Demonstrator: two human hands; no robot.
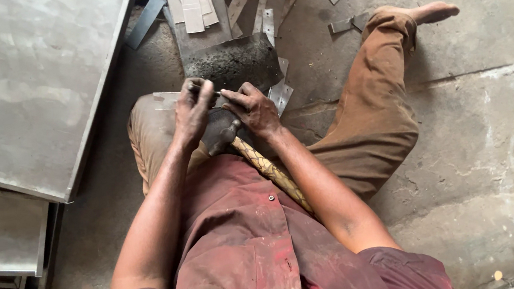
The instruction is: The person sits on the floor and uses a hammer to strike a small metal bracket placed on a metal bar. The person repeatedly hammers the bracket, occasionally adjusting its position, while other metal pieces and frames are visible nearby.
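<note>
both hands meet at the near edge of a dark metal block [235, 62] on the concrete floor [478, 137]. left hand [191, 113] and right hand [254, 109] each pinch a thin metal strip [163, 99], fingers clenched on it. hammer [259, 160] lies in the lap, handle toward the body. steel sheets [21, 88] stacked at left

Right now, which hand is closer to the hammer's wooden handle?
The right hand. Its wrist sits just above the hammer handle, which runs down beside that forearm. The left hand is farther off, across the hammer head, gripping the metal strip.
</note>
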